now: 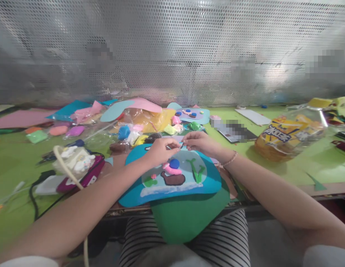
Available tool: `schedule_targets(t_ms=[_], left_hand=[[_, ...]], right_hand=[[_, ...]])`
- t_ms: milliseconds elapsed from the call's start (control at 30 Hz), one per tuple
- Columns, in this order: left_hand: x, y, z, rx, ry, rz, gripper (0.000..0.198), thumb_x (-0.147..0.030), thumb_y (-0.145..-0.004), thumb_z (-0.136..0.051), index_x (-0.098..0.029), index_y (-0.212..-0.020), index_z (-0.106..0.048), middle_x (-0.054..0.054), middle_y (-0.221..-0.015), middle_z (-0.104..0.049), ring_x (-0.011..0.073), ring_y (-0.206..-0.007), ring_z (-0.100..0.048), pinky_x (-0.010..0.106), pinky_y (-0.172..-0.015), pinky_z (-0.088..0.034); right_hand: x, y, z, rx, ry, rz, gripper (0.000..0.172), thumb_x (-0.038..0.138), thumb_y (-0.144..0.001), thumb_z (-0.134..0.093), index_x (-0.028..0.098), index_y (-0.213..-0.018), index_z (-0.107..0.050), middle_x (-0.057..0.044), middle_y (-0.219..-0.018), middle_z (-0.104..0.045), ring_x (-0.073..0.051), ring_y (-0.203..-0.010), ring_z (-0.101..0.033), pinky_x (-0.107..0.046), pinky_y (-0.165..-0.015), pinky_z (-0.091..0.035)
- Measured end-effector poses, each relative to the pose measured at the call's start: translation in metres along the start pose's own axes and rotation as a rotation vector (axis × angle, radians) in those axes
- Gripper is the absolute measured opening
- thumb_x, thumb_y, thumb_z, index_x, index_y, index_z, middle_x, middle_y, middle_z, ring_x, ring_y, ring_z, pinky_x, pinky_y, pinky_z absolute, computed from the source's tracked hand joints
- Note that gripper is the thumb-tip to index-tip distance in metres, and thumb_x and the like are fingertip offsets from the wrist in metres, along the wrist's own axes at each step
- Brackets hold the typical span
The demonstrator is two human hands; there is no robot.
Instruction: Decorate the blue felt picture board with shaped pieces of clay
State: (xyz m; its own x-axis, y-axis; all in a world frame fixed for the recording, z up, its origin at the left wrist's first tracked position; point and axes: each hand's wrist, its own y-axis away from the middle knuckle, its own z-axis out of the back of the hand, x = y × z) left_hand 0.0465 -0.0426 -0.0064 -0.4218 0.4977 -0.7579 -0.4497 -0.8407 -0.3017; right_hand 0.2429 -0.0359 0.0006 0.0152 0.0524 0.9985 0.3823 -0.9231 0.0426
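Both hands meet above the far edge of a blue foam sheet (130, 196). My left hand (163, 151) pinches with thumb and forefinger. Close beside it, my right hand (199, 143) pinches too. A tiny dark strip (182, 145), perhaps modelling clay, runs between the fingertips. The sheet carries a pale oval with clay shapes: a pink snail body (172, 170) with a blue shell (174, 163), a brown shape (175, 180), green plants (198, 172) and a white band (172, 190). Beneath it, a green sheet (189, 215) hangs over the table edge.
Bagged clay lumps (123, 132) and coloured sheets (144, 104) lie behind my hands, near a second decorated piece (189, 114). A phone (236, 131) and a tilted drink bottle (289, 133) are to the right. A purple device (88, 174) and cables lie left. A perforated metal panel (172, 48) stands behind.
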Motion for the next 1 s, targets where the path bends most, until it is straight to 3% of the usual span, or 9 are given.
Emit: schedule_targets(t_ms=[133, 333, 500, 600, 767, 1000], left_hand=[[0.004, -0.001, 0.001, -0.017, -0.004, -0.007, 0.011, -0.023, -0.076, -0.06, -0.018, -0.081, -0.069, 0.003, -0.085, -0.071, 0.0154, -0.076, -0.064, 0.027, -0.071, -0.051], [0.019, -0.012, 0.012, -0.147, -0.119, 0.023, 0.016, -0.025, -0.082, -0.054, -0.017, -0.089, -0.066, 0.005, -0.088, -0.07, 0.0184, -0.083, -0.064, 0.031, -0.079, -0.05], [0.032, -0.015, 0.016, -0.015, -0.486, -0.018, 0.025, -0.012, -0.081, -0.047, -0.014, -0.097, -0.065, 0.012, -0.105, -0.066, 0.0245, -0.103, -0.06, 0.036, -0.092, -0.044], [0.037, -0.015, 0.016, 0.051, -0.583, -0.009, 0.031, -0.009, -0.081, -0.042, -0.011, -0.102, -0.065, 0.015, -0.109, -0.064, 0.0268, -0.105, -0.059, 0.038, -0.093, -0.044], [0.039, -0.016, 0.017, 0.065, -0.542, 0.022, 0.034, -0.007, -0.079, -0.042, -0.012, -0.102, -0.066, 0.015, -0.107, -0.067, 0.0276, -0.102, -0.061, 0.039, -0.091, -0.045], [0.038, -0.016, 0.013, 0.078, -0.238, 0.114, 0.027, -0.009, -0.07, -0.053, -0.019, -0.092, -0.067, 0.005, -0.086, -0.072, 0.0187, -0.084, -0.068, 0.03, -0.081, -0.052]], right_hand=[[-0.002, -0.001, 0.0, 0.018, 0.027, 0.004, 0.011, 0.019, -0.068, -0.073, 0.016, -0.076, -0.066, 0.0, -0.067, -0.062, -0.006, -0.057, -0.055, -0.018, -0.057, -0.049], [-0.004, -0.003, -0.001, -0.007, 0.093, 0.004, 0.01, 0.021, -0.07, -0.072, 0.016, -0.077, -0.067, -0.001, -0.069, -0.064, -0.008, -0.064, -0.059, -0.02, -0.063, -0.051], [-0.007, -0.005, 0.0, -0.01, 0.182, 0.023, 0.011, 0.023, -0.071, -0.071, 0.017, -0.079, -0.068, -0.002, -0.076, -0.067, -0.009, -0.069, -0.062, -0.021, -0.067, -0.052], [-0.009, -0.007, 0.002, 0.001, 0.218, 0.041, 0.012, 0.025, -0.072, -0.071, 0.017, -0.08, -0.068, -0.002, -0.077, -0.067, -0.01, -0.071, -0.062, -0.021, -0.066, -0.052], [-0.01, -0.007, 0.003, 0.01, 0.257, 0.064, 0.013, 0.026, -0.072, -0.071, 0.018, -0.081, -0.068, -0.002, -0.076, -0.067, -0.01, -0.071, -0.062, -0.021, -0.066, -0.052], [-0.011, -0.005, -0.002, 0.065, 0.276, 0.094, 0.013, 0.026, -0.073, -0.068, 0.017, -0.082, -0.068, -0.002, -0.078, -0.069, -0.011, -0.072, -0.063, -0.024, -0.071, -0.052]])
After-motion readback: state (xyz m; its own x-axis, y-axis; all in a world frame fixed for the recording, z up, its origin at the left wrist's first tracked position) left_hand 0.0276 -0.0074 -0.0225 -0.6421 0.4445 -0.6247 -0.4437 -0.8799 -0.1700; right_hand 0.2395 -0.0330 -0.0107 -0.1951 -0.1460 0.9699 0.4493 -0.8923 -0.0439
